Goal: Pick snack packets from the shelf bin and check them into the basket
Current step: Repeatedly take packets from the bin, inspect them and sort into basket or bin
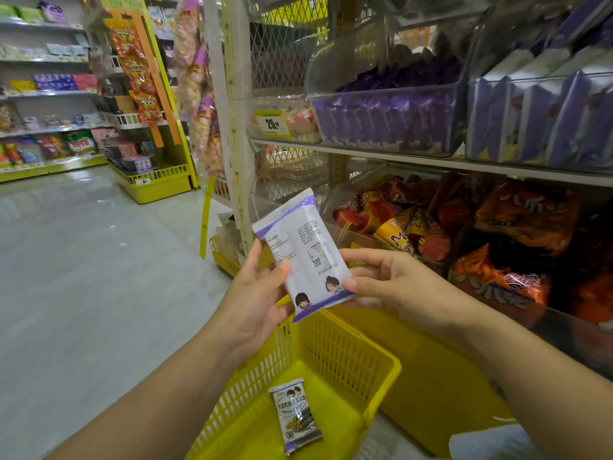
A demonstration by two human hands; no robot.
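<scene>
A white and purple snack packet (306, 252) is held up between both hands, its printed back facing me. My left hand (257, 293) grips its left edge with the thumb on the front. My right hand (381, 282) pinches its lower right corner. Below them stands a yellow plastic basket (348, 356) on the floor, with one similar packet (297, 415) lying face up in it. The clear shelf bin (384, 124) of purple packets sits on the upper shelf to the right.
More clear bins hold purple and white packets (544, 117) above and orange and red snack bags (497, 240) on the lower shelf. A white shelf upright (232, 127) stands behind the packet. Grey aisle floor (93, 277) spreads left, with other yellow shelves beyond.
</scene>
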